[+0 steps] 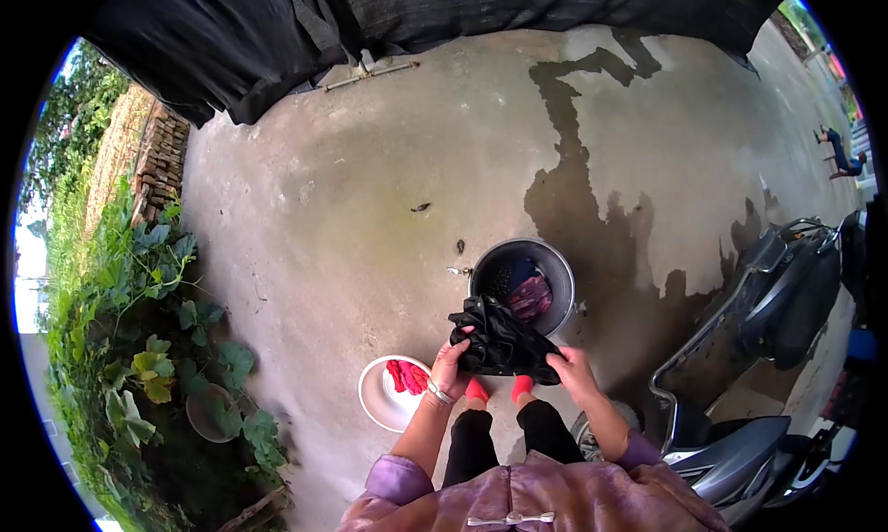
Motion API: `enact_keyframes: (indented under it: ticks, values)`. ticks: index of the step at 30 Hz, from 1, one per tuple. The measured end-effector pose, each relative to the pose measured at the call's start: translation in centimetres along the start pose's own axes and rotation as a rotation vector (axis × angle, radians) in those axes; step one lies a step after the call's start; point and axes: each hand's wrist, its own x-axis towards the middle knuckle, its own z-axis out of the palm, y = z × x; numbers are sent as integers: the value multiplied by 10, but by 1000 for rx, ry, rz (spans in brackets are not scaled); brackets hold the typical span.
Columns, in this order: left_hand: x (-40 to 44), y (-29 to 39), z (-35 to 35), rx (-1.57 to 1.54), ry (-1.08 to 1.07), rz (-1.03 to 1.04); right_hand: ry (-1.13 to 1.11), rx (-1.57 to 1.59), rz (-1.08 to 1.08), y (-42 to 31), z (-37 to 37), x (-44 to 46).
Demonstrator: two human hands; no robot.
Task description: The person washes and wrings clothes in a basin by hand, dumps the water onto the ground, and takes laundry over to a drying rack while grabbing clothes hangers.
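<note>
A bunched black cloth point(504, 340) hangs between my two hands, over the near edge of a dark round tub point(566, 271). My left hand point(450, 364) grips its left end, with a band round the wrist. At the cloth's right end, my right hand point(572, 370) has its fingers closed on the fabric. Inside the tub lie a patterned reddish cloth point(531, 298) and dark blue cloth point(523, 271). A white basin point(374, 404) with red cloth point(405, 377) in it stands beside my left forearm.
A scooter point(740, 449) stands close on the right. Leafy plants point(139, 347) and a pot point(211, 414) line the left. Black sheeting point(444, 14) hangs across the back. Wet patches point(583, 217) mark the concrete. A person point(840, 153) sits far right.
</note>
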Motion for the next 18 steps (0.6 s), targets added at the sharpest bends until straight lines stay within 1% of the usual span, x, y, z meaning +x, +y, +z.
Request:
enact_keyframes:
  ticks: [2,3,4,5,6,8,9,10,12,13,14,15,16,17,18]
  values:
    - [-24,23,22,48,4,60,168,261,-27,-35,-5,-18]
    - [-32,31,29,73,-11,104,249,383,-131,-39,-8,-16]
    - [-40,37,34,97,-24,144,255,488,-210,-45,-13,-16]
    - [-45,40,37,116,18,216,263,587,-248,-61,-14,-21]
    - [-50,44,41,127,58,237,271,687,-291,-80,-14,-24]
    - [-63,47,45,143,145,274,184,756,-346,-121,-13,-44]
    - [-68,49,43,137,192,232,135,782,-370,-140,-14,-56]
    - [-72,48,41,133,187,235,99,703,-442,-158,-18,-65]
    - [-87,53,43,238,129,146,17,532,-558,-183,-21,-87]
    - [-96,58,44,442,55,62,-33,423,-558,-193,-27,-97]
    - [-110,65,57,650,-23,-22,-97,381,-613,-204,-29,-105]
    - [-116,69,66,774,-98,-148,-158,338,-668,-214,-30,-113]
    - [-112,69,60,905,-181,-186,-218,297,-724,-224,-30,-120]
    - [-106,70,59,964,-176,-88,-270,216,-814,-232,-29,-126]
    - [-103,71,62,1021,-168,11,-349,174,-790,-242,-29,-140]
